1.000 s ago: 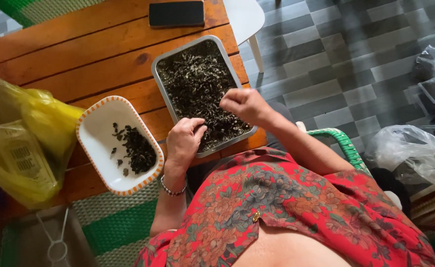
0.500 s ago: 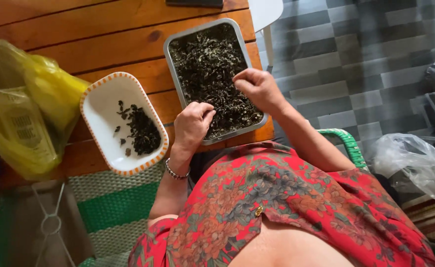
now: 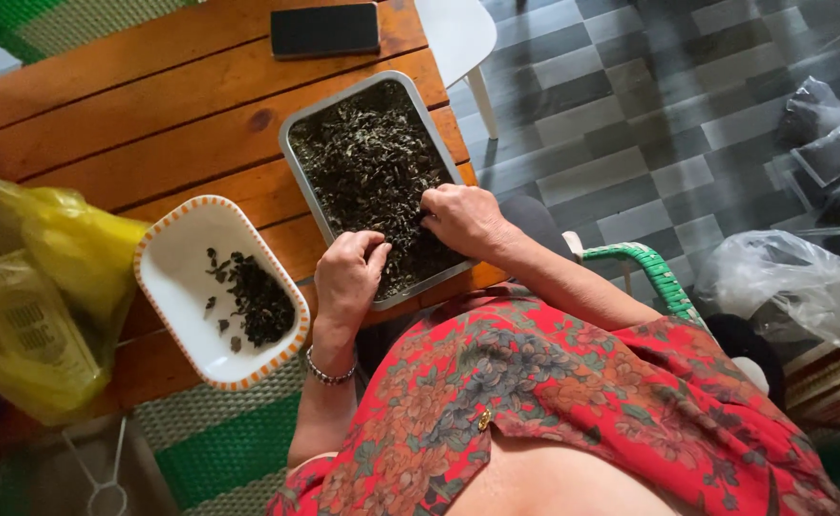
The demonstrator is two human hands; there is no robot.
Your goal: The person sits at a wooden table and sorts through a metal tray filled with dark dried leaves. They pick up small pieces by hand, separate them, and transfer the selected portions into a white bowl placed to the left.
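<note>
A grey metal tray (image 3: pixel 296 162) full of dark dried leaves (image 3: pixel 367 162) lies on the wooden table (image 3: pixel 133 105). My left hand (image 3: pixel 346 275) rests curled at the tray's near edge, fingertips pinched over the leaves, a bead bracelet on its wrist. My right hand (image 3: pixel 463 220) lies palm down on the leaves at the tray's right side, fingertips in the pile. To the left stands a white oval dish with an orange rim (image 3: pixel 176 277), holding a small heap of picked dark leaves (image 3: pixel 253 301).
A yellow plastic bag (image 3: pixel 43 287) sits at the table's left. A black phone (image 3: pixel 324 29) lies at the far edge. A white stool (image 3: pixel 458 38), clear plastic bags (image 3: pixel 783 277) on the tiled floor, and a green woven chair (image 3: pixel 654 272) are nearby.
The view has shifted slightly. My right hand has slid down and left onto the leaves, and my left hand stays curled at the tray's near edge.
</note>
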